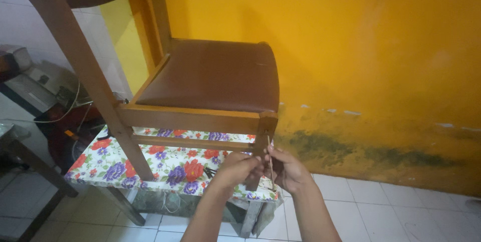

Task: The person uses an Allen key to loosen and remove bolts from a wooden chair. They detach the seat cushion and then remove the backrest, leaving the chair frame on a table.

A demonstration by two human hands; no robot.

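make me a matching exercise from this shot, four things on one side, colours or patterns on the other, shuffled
Things:
1. chair seat
2. wall
3. table cover
4. floor tiles

Colours:
A. white
B. brown
C. floral, red and purple
D. orange-yellow

Pairs: 1-B, 2-D, 3-C, 4-A

A wooden chair [200, 86] with a brown seat is standing on a flower-patterned worktop [115, 164]. Both hands are meeting at its front leg [261, 144]: the left hand [238, 168] is gripping it, the right hand [288, 169] is pinching a thin stick [270, 154].
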